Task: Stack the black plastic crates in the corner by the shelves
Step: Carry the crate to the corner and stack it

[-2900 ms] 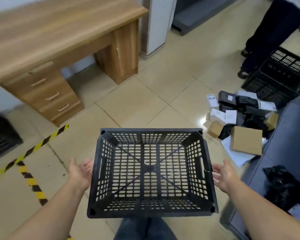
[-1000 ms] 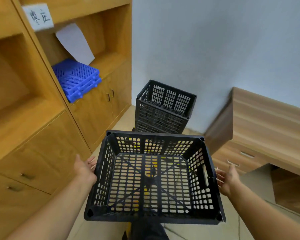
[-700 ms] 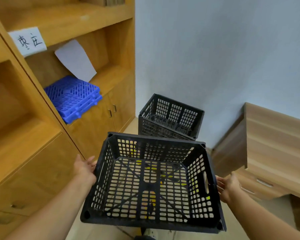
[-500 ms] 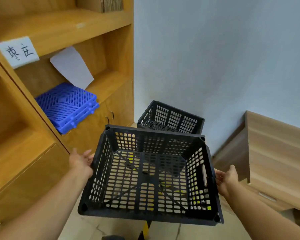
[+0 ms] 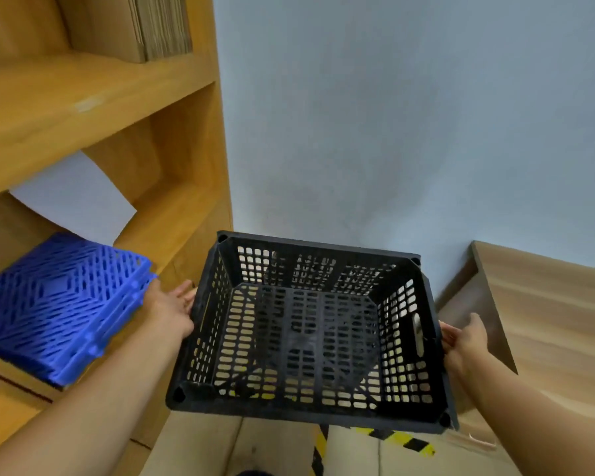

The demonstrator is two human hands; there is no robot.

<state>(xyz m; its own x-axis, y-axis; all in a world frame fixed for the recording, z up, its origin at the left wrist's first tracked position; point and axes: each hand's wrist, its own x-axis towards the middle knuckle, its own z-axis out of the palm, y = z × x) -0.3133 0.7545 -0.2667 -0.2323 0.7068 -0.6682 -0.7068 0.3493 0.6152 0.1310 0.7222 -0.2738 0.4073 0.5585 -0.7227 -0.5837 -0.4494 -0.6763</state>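
I hold an empty black plastic crate (image 5: 310, 338) level in front of me, in the corner between the wooden shelves and the pale wall. My left hand (image 5: 170, 309) presses on its left wall and my right hand (image 5: 462, 340) grips its right wall by the handle slot. The stack of black crates that stood in the corner lies behind and under the held crate and shows only dimly through its holes.
The wooden shelf unit (image 5: 93, 108) fills the left side, with folded blue plastic crates (image 5: 59, 304) and a white sheet (image 5: 79, 201) on a shelf. A wooden desk (image 5: 543, 314) stands at the right. Yellow-black floor tape (image 5: 392, 438) runs below.
I have moved closer to the corner with the crate. The stacked crates, visible above its far rim before, are now covered by it.
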